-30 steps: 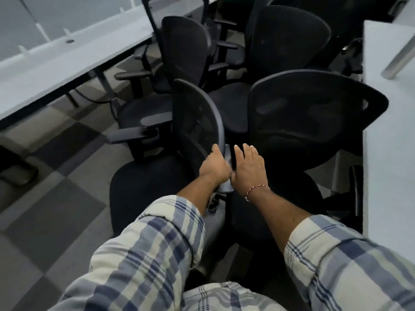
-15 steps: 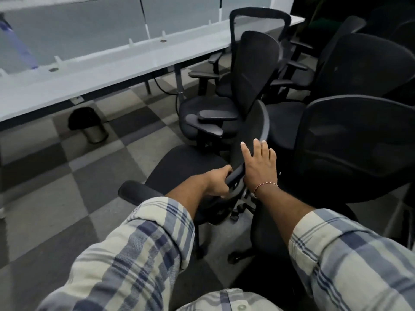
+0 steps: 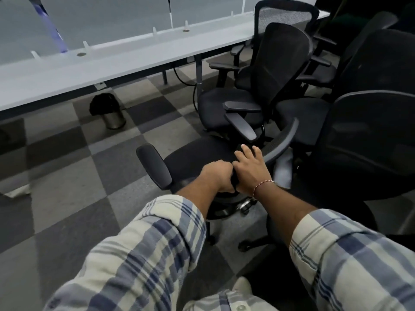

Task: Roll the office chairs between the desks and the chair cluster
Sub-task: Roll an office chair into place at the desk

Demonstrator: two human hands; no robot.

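Head view: we see left hand [image 3: 216,176] curled tight round backrest rim [image 3: 289,134] of nearest office chair [image 3: 197,158], right hand [image 3: 249,169] just beside it, fingers [image 3: 244,151] straight, flat on same backrest. Hands touching. Chair stands on checkered carpet [image 3: 89,176] between long desk [image 3: 112,66] at left and chair cluster [image 3: 350,70] at right, backrest toward cluster. We note bin [image 3: 113,115] under desk
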